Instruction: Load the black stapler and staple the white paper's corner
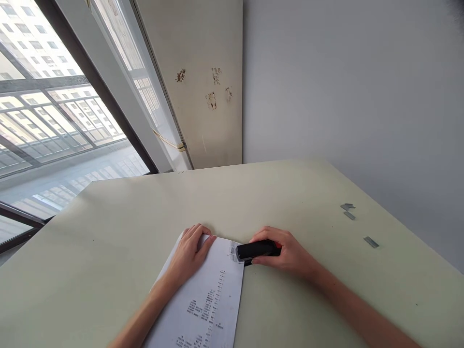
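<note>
A black stapler [257, 249] with a bit of red at its rear is gripped in my right hand [286, 249]. Its front end sits over the upper right corner of a printed sheet of paper [217, 299]. Several dark staple-like marks show on the paper near that corner. My left hand [194, 249] lies on the paper's upper left part, fingers stretched out over the far edge. Whether there is more than one sheet I cannot tell.
Strips of staples [349, 215] lie in a small group on the right of the pale table [108, 241], with another staple strip [371, 242] closer to me. Beyond the table stand a grey wall [344, 87] and a stained panel [203, 121]. A window [54, 106] is at the left.
</note>
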Motion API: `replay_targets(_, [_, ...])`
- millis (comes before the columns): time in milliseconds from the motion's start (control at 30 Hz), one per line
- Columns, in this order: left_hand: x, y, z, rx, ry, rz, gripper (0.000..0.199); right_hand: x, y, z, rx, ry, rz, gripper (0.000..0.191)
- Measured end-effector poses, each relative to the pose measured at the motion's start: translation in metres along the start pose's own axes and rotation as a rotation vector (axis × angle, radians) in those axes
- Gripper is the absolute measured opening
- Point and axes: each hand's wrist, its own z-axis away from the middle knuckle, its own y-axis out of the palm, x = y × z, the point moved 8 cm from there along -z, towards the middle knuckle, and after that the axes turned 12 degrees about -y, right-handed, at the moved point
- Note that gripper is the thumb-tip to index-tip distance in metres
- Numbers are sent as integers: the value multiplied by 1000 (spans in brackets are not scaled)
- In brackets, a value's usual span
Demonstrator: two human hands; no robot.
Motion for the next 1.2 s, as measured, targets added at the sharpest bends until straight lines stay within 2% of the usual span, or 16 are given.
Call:
replay_targets(133, [-5,10,4,-9,-27,2,27,0,-4,-1,-34,12,29,27])
replay_targets(333, [-1,20,7,-47,-73,-120,29,-4,-10,0,-81,53,37,23])
replay_targets(600, [-8,27,0,3,-177,-92,30,-10,-22,3,-97,95,95,22])
replay_targets(933, [-6,35,4,-84,-112,-39,25,-17,-22,5,-64,167,72,25])
replay_targets(1200, [-7,34,7,-64,-128,15,24,-16,-24,9,30,161,121,27])
